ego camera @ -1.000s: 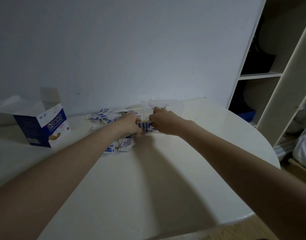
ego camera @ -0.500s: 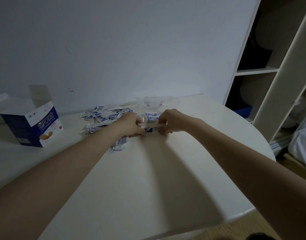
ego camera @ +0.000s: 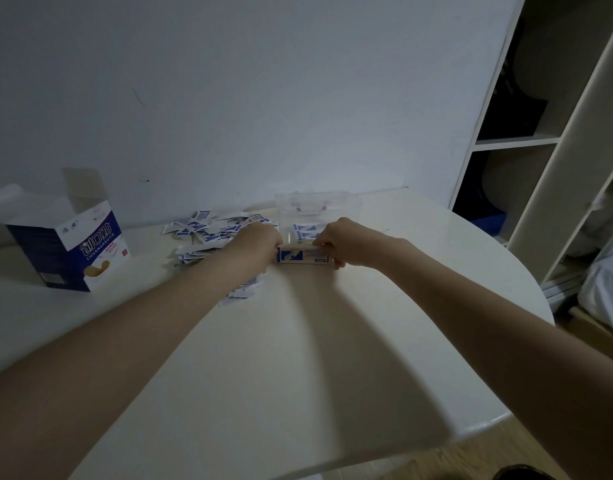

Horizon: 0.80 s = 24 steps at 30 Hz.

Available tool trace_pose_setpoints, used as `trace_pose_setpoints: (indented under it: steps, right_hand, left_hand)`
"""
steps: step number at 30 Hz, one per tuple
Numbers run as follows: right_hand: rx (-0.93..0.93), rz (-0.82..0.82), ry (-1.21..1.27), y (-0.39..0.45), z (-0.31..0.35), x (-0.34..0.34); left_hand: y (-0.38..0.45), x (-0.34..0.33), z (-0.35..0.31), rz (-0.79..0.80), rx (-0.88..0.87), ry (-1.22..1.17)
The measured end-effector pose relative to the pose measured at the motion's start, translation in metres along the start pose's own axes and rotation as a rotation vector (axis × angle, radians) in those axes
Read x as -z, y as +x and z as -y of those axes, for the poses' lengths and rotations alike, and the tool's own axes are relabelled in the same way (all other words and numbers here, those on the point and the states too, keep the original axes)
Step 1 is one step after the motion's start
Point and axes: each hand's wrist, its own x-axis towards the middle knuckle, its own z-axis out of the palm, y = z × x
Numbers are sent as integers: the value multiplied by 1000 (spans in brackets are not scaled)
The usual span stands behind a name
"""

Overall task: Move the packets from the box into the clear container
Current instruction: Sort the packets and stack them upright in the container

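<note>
At the far left stands the box (ego camera: 67,244), flaps open, well apart from your hands; whether any packets remain inside it cannot be seen. Next comes the loose heap of packets (ego camera: 208,233) spilled on the table (ego camera: 298,358), reaching under your left forearm; these look thin, light and flat, probably slick-faced, so they should slide over one another and fan out if squeezed unevenly. Your left hand (ego camera: 258,242) curls round one end of a small stack of packets (ego camera: 303,255); your right hand (ego camera: 344,242) pinches the other end, so the stack is held edge-on between them, just in front of the clear container (ego camera: 317,211), which already holds a few packets. Take such a stack by its short ends, as now, pressing inward to keep the edges square; a loose hold would likely let the middle ones slip out. At the far right are open shelves (ego camera: 519,140).
</note>
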Motion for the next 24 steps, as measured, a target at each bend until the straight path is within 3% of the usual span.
trace_pose_setpoints:
  steps: [5,8,11,14,18,24]
  right_hand:
    - [12,4,79,-5,-1,3]
    - [-17,-110,255,-5,-9,23]
    - [-122,-304,618,4,-19,54]
    - [-259,-426,949,19,-26,75]
    - [-455,-366,582,50,-28,74]
    - [-472,-129,238,84,-29,58]
  left_hand:
    - [-4,7,1,43,-10,-120]
    - [-3,33,3,-32,-8,-295]
    - [14,64,4,-155,94,-715]
    - [32,78,-5,-165,211,-1112]
    - [63,68,-13,-147,358,-888]
    - [96,53,-24,56,340,-365]
